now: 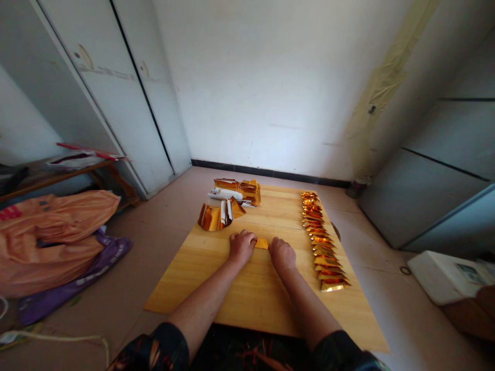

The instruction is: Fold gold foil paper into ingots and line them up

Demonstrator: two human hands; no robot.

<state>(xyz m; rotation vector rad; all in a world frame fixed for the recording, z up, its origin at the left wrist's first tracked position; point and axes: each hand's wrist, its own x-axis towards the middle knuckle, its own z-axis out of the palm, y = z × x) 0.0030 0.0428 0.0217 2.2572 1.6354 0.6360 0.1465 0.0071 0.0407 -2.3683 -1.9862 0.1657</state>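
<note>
Both of my hands work on a small piece of gold foil paper (262,243) at the middle of the wooden board. My left hand (242,246) has its fingers closed on the paper's left end. At the right end, the curled fingers of my right hand (282,253) grip the same paper. Along the board's right side runs a row of several folded gold foil paper pieces (324,242). Beyond my left hand lie curled gold and white paper sheets (216,216), with a stack of gold foil sheets (249,190) behind them.
The wooden board (185,286) stands low over the tiled floor. A pale cabinet (104,77) is at the left, with orange and purple bags (58,237) in front. At the right are a grey refrigerator-like cabinet (433,170) and a white box (444,275).
</note>
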